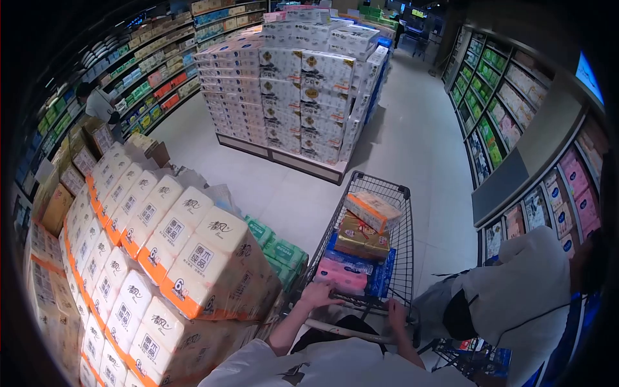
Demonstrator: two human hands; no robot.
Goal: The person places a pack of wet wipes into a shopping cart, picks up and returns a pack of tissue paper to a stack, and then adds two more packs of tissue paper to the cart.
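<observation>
A wire shopping cart [411, 248] stands in front of me. Inside it lie a pink pack of tissue [340, 276], blue packs [385, 274], a gold-brown pack [362, 237] and, on top, a white-and-orange pack [374, 209]. My left hand [319, 295] is at the cart's rear left, beside the pink pack, its fingers stretched out and apart. At the rear right, my right hand [396, 315] is closed on the cart's rear edge; its fingertips are partly hidden. The cart handle [345, 331] runs below both hands.
Stacked white-and-orange tissue packs [206, 258] rise close on the left, with green packs [280, 251] beside them. A large pallet of boxed tissue [290, 97] stands ahead. One person [529, 290] is close on my right; another person [100, 103] is by the left shelves. Shelves [496, 103] line the right.
</observation>
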